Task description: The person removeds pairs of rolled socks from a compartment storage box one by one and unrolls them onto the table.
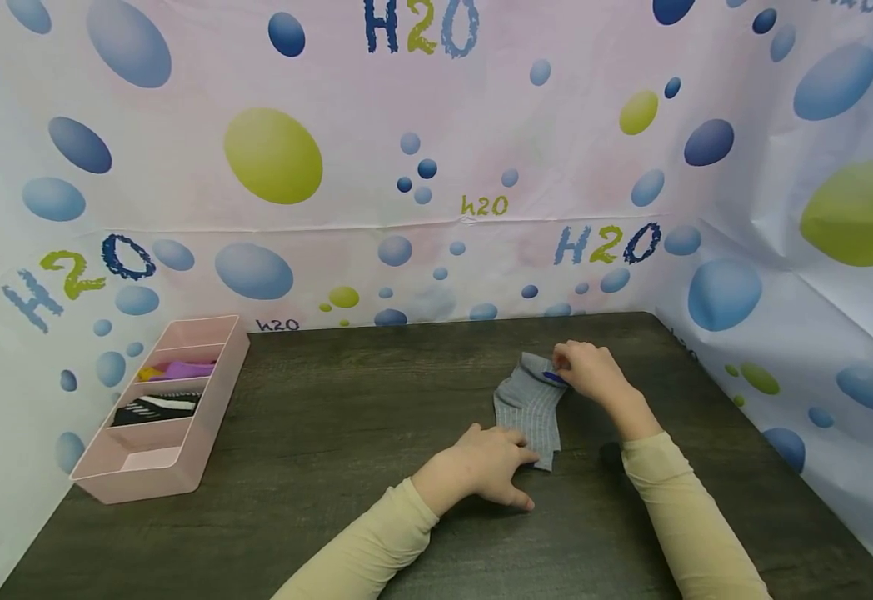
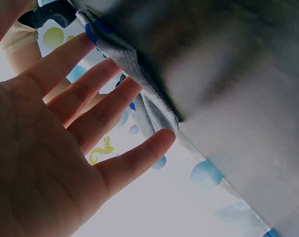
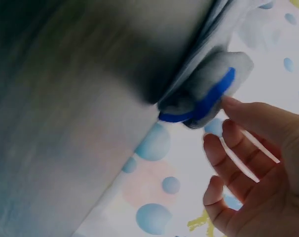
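Fingers (image 3: 233,170) of the person's right hand (image 1: 592,372) pinch the far right corner of a grey sock (image 1: 530,408), close to its blue band (image 1: 554,377), the thumb at the fabric's edge. Ribbed fabric runs down toward the near end, where the edge drops in a step; whether a second sock lies beneath cannot be told. It lies on the dark wood-grained tabletop (image 1: 331,400), right of centre, between the two hands. On its near left side, the left hand (image 1: 485,467) is spread and grasps nothing, its thumb held apart; from the head view its fingertips overlap the near end of the sock, though how firmly they meet the cloth cannot be told. Pale yellow sleeves (image 1: 695,517) cover both forearms up to the wrists. Well apart from the sock, at the tabletop's left side, stands a pink organizer (image 1: 219,408) divided into four compartments in a row. Its second compartment from the far end holds a purple item (image 1: 185,369) beside a yellow item (image 1: 152,372), and the third holds a black item with white stripes (image 1: 155,408). Behind the tabletop hangs a pale backdrop (image 1: 481,108) printed with blue and green spots and H2O lettering.
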Available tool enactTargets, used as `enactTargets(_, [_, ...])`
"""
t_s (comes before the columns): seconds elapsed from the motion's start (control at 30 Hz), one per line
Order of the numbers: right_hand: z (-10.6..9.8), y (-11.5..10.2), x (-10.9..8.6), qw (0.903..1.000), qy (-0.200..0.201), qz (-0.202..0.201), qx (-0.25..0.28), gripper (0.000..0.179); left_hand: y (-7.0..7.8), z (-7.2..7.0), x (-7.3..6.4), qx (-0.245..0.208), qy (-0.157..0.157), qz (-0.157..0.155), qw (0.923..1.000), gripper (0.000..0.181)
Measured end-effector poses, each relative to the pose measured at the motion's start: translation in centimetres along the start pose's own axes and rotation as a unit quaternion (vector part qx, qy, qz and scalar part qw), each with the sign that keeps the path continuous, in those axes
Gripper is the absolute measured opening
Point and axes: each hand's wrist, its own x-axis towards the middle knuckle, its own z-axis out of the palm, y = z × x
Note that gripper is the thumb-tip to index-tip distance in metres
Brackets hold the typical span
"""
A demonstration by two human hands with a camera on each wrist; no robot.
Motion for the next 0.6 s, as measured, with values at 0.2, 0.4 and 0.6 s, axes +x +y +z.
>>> enactTargets(0.2, [-0.5, 0.5, 0.8, 0.9980, -0.034, 0.022, 0.049, 0.007, -0.1, 0.0, 0.1, 0.001, 0.001, 0.012, 0.9999, 0.063])
enactTargets(0.4, [-0.6, 0.5, 2.0, 0.9931, -0.084, 0.061, 0.055, 0.026, -0.3, -0.1, 0.1, -0.001, 0.003, 0.017, 0.9999, 0.063])
enactTargets(0.6, [-0.4, 0.1, 3.0, 0.9880, -0.096, 0.115, 0.039, 0.023, -0.4, 0.1, 0.1, -0.001, 0.005, 0.021, 0.9998, 0.063])
